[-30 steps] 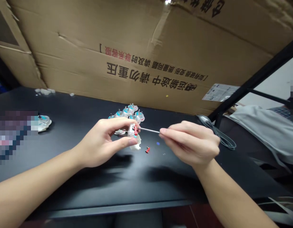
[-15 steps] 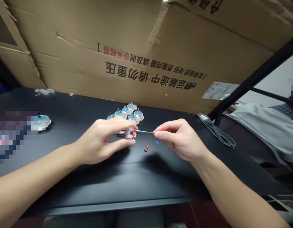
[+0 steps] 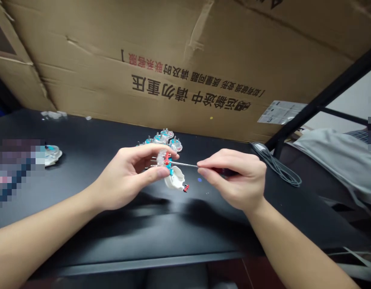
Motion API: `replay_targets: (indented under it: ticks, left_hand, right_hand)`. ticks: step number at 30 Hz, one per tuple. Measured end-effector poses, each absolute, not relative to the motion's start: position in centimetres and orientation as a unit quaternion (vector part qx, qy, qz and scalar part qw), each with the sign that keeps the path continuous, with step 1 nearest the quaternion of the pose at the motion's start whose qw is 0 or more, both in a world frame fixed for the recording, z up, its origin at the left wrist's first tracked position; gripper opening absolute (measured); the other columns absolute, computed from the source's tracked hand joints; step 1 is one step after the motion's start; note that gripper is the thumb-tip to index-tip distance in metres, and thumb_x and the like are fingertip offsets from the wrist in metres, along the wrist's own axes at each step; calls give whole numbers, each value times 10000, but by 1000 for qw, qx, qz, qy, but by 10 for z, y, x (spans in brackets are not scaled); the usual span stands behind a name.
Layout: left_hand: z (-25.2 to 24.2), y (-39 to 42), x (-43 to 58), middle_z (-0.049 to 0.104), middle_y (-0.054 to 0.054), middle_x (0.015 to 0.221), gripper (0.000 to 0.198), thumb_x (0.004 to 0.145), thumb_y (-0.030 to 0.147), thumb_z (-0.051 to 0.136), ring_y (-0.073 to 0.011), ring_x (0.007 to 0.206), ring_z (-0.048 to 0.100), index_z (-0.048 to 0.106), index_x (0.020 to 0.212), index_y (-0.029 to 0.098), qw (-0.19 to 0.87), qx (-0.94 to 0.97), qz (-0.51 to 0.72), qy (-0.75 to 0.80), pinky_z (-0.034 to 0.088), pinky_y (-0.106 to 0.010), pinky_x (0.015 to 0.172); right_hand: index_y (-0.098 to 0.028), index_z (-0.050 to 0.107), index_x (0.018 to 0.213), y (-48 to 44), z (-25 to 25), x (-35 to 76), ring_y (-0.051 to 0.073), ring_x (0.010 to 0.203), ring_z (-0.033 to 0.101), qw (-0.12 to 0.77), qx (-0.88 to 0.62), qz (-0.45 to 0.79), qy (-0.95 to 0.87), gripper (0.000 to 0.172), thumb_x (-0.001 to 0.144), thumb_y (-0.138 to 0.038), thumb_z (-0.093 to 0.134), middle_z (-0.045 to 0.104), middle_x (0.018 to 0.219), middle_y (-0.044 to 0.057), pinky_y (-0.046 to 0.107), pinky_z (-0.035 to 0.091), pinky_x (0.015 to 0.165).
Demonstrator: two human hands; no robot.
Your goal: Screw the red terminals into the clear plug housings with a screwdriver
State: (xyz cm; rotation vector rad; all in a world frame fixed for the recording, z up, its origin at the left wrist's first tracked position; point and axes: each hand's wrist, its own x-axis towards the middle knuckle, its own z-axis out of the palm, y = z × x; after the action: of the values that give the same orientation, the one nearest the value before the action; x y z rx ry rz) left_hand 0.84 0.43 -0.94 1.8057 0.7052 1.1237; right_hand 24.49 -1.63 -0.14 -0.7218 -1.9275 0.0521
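My left hand grips a clear plastic plug with metal pins between thumb and fingers. Red and blue pieces show on its open side. Just below it is a white curved shell; I cannot tell if it is still attached. Closed around a thin screwdriver, my right hand points the metal tip left at the red piece. The palm and fingers hide most of its dark handle. A small red part lies on the table beside the shell's lower edge.
Several clear and blue plugs stand behind my left hand. Another plug-like piece lies at the left, with small clear bits farther back. A big cardboard sheet walls the back. A coiled grey cable lies right.
The white shell has come away from the plug's face and now shows below it, exposing red and blue pieces. My right hand has shifted slightly right, its fingers wrapped further round the screwdriver.
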Motion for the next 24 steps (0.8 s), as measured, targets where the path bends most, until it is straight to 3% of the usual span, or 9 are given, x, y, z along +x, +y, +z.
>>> replay_targets:
  ticks: [7, 16, 24]
  left_hand:
    - [-10, 4, 9, 780, -36, 1060, 206, 844, 267, 748, -191, 969, 724, 747, 1032, 183, 443, 719, 454, 284, 571, -221, 847]
    - [-17, 7, 8, 789, -49, 1037, 247, 873, 382, 726, -207, 959, 723, 765, 1035, 200, 560, 660, 431, 256, 577, -252, 851]
    - [-19, 7, 10, 792, -58, 1035, 252, 871, 393, 728, -221, 982, 725, 773, 1031, 204, 573, 648, 435, 250, 573, -265, 863]
  right_hand:
    - [-200, 757, 802, -16, -3, 244, 105, 548, 616, 517, -298, 24, -802, 114, 796, -90, 729, 719, 663, 4, 224, 490, 512]
    - [-230, 763, 857, -15, -6, 247, 111, 576, 644, 525, -251, -89, -809, 213, 778, -35, 731, 713, 681, -4, 225, 529, 546]
    - [-226, 753, 831, -15, -5, 245, 112, 563, 645, 534, -261, -89, -800, 188, 780, -47, 729, 716, 686, -5, 229, 527, 526]
